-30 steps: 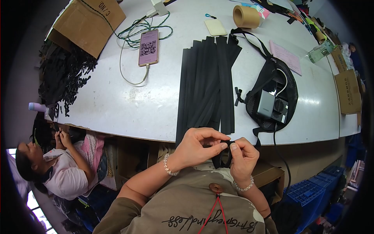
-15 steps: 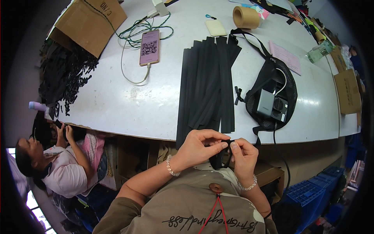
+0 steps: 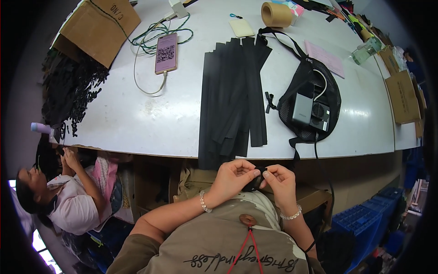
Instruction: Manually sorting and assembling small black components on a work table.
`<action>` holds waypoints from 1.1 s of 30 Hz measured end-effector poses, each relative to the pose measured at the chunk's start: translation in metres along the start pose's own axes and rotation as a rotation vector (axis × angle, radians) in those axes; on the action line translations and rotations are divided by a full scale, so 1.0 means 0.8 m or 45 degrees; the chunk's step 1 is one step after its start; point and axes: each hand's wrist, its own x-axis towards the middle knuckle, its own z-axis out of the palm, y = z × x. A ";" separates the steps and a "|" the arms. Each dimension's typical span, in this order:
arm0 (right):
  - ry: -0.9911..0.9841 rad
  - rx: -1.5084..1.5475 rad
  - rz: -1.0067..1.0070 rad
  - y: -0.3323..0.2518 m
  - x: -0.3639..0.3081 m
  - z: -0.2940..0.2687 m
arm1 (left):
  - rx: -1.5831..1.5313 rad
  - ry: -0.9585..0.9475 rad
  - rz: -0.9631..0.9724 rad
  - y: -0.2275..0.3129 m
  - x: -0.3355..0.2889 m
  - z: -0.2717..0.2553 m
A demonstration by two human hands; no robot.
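Note:
Just off the table's front edge, my left hand (image 3: 236, 179) and my right hand (image 3: 279, 181) come close together. Between them they pinch a black fabric strip (image 3: 252, 184), which hangs in a bend below the fingertips. Its ends are mostly covered by my fingers. Beyond my hands lies a pile of long flat black strips (image 3: 226, 96), some fanned out at the far end and one lower corner overhanging the table edge.
A black mesh bag (image 3: 333, 98) with a power bank lies to the right. Back left are a charging phone (image 3: 166, 54), tangled cable and a carton (image 3: 98, 29) beside heaped black pieces (image 3: 68, 91). A tape roll (image 3: 277, 15) stands far off. A co-worker (image 3: 68, 196) sits left.
My two hands have drawn nearer each other, and the loop of strip between them looks smaller. The whole view has shifted slightly. The co-worker's hands have moved a little.

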 end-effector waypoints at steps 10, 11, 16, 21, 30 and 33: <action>0.012 0.177 0.207 0.046 0.019 -0.019 | -0.264 0.107 -0.368 -0.039 0.004 0.001; 0.029 0.197 0.226 0.048 0.021 -0.018 | -0.312 0.136 -0.471 -0.040 0.005 0.001; 0.076 0.197 0.192 0.058 0.028 -0.014 | -0.434 0.180 -0.649 -0.043 0.012 0.000; 0.177 0.184 0.099 0.066 0.029 -0.010 | -0.554 0.255 -0.602 -0.058 0.017 0.005; 0.372 0.241 -0.037 0.073 0.030 0.010 | -0.773 0.241 -0.570 -0.047 0.019 0.010; 0.393 0.255 -0.052 0.073 0.030 0.015 | -0.784 0.303 -0.534 -0.053 0.021 0.013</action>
